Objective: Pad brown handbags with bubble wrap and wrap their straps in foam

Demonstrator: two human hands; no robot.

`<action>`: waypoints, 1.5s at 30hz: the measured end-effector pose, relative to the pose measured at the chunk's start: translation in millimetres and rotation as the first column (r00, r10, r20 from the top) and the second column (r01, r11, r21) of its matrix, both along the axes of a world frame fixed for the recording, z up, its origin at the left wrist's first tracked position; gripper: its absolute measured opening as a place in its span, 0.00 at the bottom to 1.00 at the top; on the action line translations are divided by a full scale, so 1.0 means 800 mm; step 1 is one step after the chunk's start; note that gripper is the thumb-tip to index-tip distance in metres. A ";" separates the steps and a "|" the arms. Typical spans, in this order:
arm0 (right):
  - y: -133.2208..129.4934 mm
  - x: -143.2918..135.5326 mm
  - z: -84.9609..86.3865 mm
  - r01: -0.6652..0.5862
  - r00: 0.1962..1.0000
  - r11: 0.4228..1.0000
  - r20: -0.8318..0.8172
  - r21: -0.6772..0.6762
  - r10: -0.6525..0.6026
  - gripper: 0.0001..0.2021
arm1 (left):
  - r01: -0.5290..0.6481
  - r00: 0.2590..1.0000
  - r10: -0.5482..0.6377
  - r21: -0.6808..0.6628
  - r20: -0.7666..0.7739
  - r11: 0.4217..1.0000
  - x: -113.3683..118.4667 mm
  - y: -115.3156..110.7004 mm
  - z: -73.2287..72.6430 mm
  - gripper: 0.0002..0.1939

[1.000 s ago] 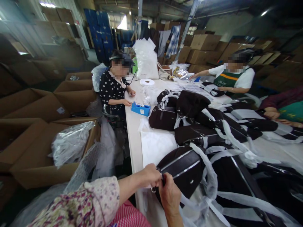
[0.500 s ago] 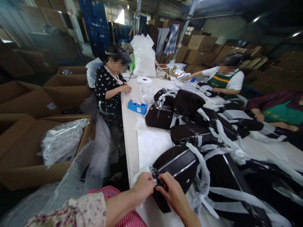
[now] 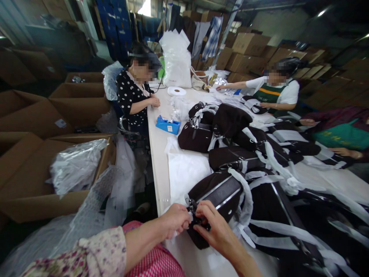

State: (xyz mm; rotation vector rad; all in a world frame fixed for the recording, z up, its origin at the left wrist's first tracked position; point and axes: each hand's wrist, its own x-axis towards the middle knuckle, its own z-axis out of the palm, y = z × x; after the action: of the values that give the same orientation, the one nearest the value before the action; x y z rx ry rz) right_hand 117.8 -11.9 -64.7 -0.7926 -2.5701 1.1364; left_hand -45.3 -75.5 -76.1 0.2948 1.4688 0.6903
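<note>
A dark bag (image 3: 213, 194) with a smooth black band and silvery trim lies on the table in front of me. My left hand (image 3: 176, 220) is closed at the bag's near left end, pinching a piece of white wrapping paper (image 3: 173, 234) beside the metal fittings (image 3: 191, 206). Over the same end, my right hand (image 3: 215, 225) has its thumb and fingers curved and apart, close to the dark strap end and fittings. Whether its fingertips touch the strap is hard to make out. A white-wrapped handle (image 3: 245, 196) loops off the bag's right side.
More dark bags (image 3: 196, 136) with white-wrapped straps crowd the right of the table. White sheets (image 3: 187, 173), a blue tape dispenser (image 3: 168, 125) and a white roll (image 3: 177, 91) lie ahead. Open cartons (image 3: 54, 204) stand left. Co-workers sit across and at the right.
My right thumb and fingers have spread a little apart at the fittings. My left hand stays closed at the bag's end. The far right co-worker's arm reaches further left.
</note>
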 end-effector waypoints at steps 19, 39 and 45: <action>-0.031 0.000 -0.034 0.244 0.956 0.968 -0.184 0.065 -0.228 0.10 | 0.044 0.998 -0.033 0.187 -0.062 0.981 0.004 -0.012 0.002 0.11; -0.042 0.007 -0.038 0.275 0.939 0.944 -0.263 0.181 -0.222 0.11 | -0.007 0.999 0.010 0.082 -0.034 0.997 0.015 -0.018 0.018 0.10; -0.021 0.005 -0.020 0.232 0.950 0.972 -0.222 0.027 -0.220 0.09 | -0.028 1.000 0.028 0.060 -0.001 0.998 0.016 -0.019 0.025 0.11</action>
State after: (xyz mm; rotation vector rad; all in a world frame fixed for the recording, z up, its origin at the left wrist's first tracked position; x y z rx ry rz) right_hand 121.7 -29.0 -80.5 -0.8717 -2.2539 1.0187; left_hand -32.7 -90.4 -56.3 0.3217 1.4584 0.7573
